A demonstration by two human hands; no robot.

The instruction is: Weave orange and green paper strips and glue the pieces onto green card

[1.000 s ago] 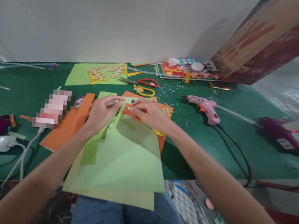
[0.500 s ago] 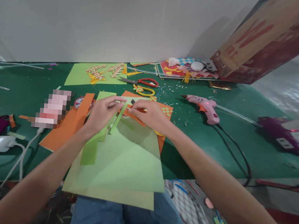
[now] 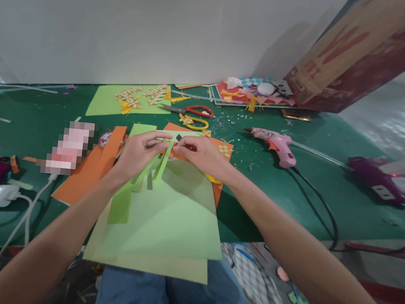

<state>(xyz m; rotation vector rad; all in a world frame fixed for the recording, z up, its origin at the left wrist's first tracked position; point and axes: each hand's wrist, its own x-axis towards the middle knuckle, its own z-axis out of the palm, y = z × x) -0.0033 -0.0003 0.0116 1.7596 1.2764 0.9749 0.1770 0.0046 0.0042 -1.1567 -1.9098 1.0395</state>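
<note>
Nearest are blue-clad legs (image 3: 131, 293), with a pale green sheet (image 3: 181, 226) above them, jutting past the near edge of the green bench (image 3: 313, 196). Over this sheet, in front of the person, is a narrow light green strip (image 3: 163, 165). Its long axis runs mostly near to far; the lower end points toward the person and slightly left, while the upper end leans right to the fingertips. The left hand (image 3: 138, 153) pinches that upper end between thumb and fingers, so most of the strip hangs on the near side of them. The right hand (image 3: 204, 157) has its fingers bent and drawn together just beside it; I cannot tell what they grip. Orange paper (image 3: 83, 176) lies left of the left hand. Farther right rests a pink glue gun (image 3: 278, 145), nozzle pointing left. Beyond the hands lie red-handled scissors (image 3: 201, 110), blades leftward. At the far right stands a tilted carton (image 3: 362, 57); its contents are hidden.
</note>
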